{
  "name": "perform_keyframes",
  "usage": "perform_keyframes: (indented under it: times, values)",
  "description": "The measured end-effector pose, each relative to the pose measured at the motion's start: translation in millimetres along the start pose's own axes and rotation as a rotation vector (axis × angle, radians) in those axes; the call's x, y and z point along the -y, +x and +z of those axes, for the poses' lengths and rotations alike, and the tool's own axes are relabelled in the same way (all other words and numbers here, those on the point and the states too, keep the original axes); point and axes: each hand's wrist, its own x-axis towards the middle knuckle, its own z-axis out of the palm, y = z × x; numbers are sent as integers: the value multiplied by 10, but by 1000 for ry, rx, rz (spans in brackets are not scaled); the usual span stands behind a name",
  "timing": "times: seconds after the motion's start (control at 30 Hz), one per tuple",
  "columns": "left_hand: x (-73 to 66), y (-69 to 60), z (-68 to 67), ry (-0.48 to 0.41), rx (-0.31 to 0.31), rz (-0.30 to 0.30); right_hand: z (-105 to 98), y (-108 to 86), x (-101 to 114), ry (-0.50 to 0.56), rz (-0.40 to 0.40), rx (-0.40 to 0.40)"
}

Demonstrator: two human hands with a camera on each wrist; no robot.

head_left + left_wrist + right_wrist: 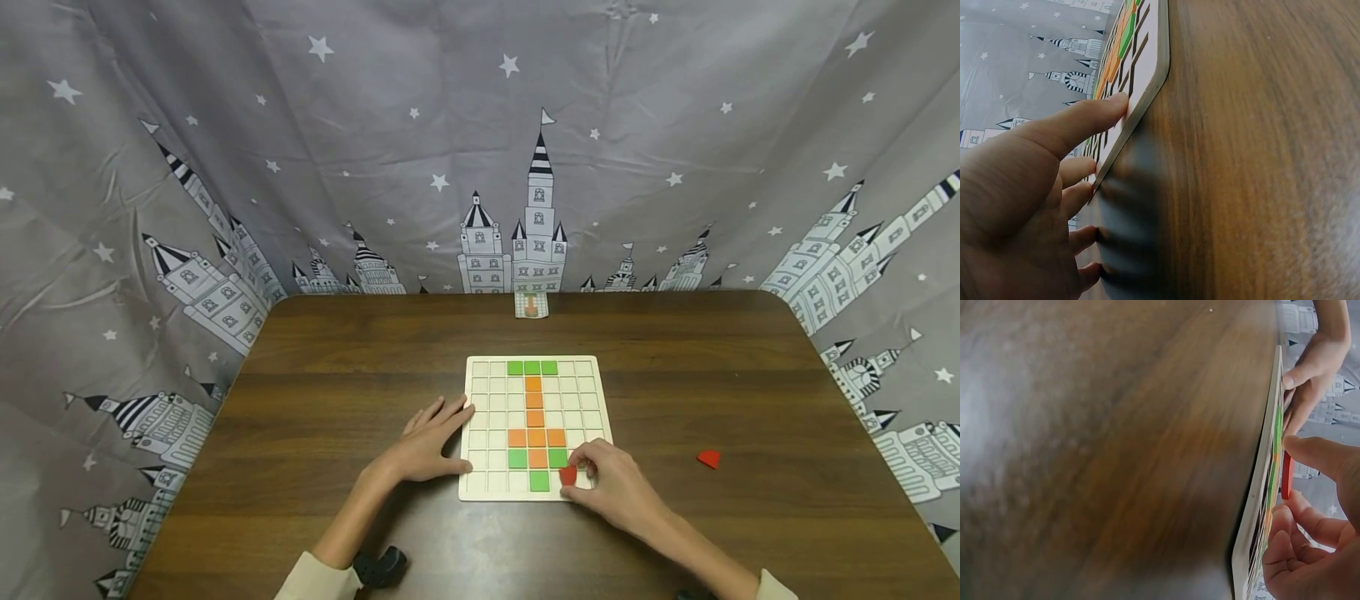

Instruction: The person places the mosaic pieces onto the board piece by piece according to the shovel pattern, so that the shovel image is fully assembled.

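Note:
A cream grid board [480, 483] lies on the table, with orange tiles [534, 401] in a column and short row, and green tiles [532, 367] at its far and near parts. My left hand [426, 446] rests at the board's left edge, thumb and fingertips touching the rim, fingers fairly straight. Over the near right squares, my right hand [615, 485] pinches a small red tile [567, 476] between thumb and fingers. In the right wrist view this red tile [1287, 475] stands edge-on, close to the board's surface; whether it touches is unclear.
Another red tile [708, 459], with one curved side and a point, lies on the table to the right of the board. A small pattern card [531, 305] is at the table's back edge, against a grey castle-print curtain [420, 150].

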Motion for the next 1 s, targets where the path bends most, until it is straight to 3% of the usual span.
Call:
perform_keyframes:
  times: [0.37,1.0]
  values:
    - [3,3,-3,10,0,5,74,-1,-4,-10,17,7]
    - [-3,6,18,14,-5,-15,94,3,-30,30,-81,-34]
